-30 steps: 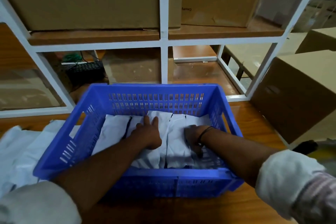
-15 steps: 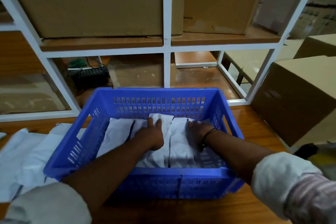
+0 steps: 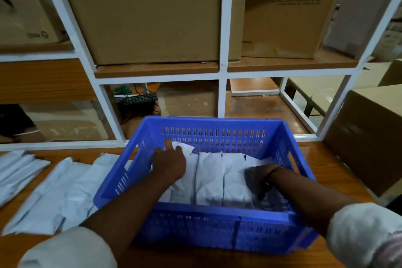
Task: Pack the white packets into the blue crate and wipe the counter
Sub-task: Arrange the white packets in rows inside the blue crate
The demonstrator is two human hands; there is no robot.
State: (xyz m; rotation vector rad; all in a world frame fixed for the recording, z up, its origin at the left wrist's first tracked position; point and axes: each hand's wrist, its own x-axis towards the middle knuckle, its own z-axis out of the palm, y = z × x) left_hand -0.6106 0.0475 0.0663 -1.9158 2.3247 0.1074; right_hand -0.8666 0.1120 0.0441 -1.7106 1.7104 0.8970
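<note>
Blue crate (image 3: 217,121): sits on the desk (image 3: 322,154), with a row of white packets (image 3: 208,178) stood on edge inside.
Left grip (image 3: 168,164): fingers straight, pressing on the leftmost packets.
Right grip (image 3: 258,179): at the row's right end; too dark to tell whether it pinches anything.
Loose packets (image 3: 65,189): on the desk left of the crate, not yet packed.
Risk: the row looks tight, so forcing more in may buckle packets or pop them out.

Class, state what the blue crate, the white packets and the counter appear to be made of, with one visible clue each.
Blue crate: moulded plastic, matte; slotted walls. White packets: probably thin plastic film, faintly shiny; they crease softly. Counter: wood or wood-look laminate, glossy; reflections show.
</note>
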